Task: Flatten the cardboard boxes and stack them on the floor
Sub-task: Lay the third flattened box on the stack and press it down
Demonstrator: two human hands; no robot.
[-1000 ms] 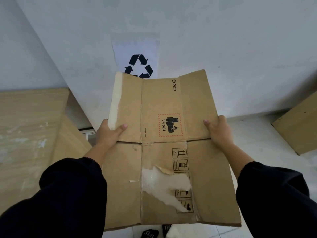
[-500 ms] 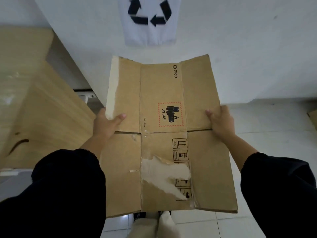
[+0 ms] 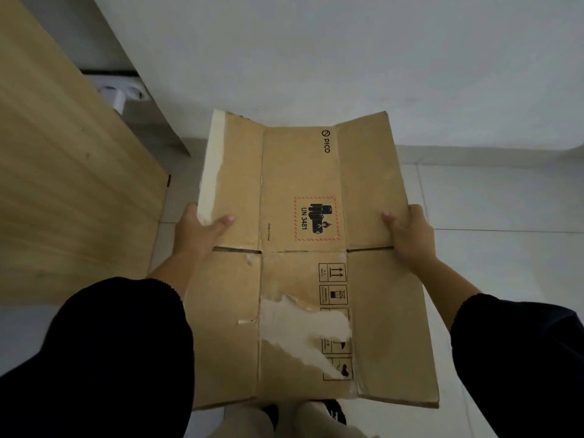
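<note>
Cardboard [image 3: 300, 248] above floor [image 3: 505, 263]; table [image 3: 63, 184] left.

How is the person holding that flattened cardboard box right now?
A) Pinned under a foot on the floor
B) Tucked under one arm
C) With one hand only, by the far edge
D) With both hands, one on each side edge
D: the left hand grips the left edge and the right hand grips the right edge of the flattened cardboard box, held up above the tiled floor.
</note>
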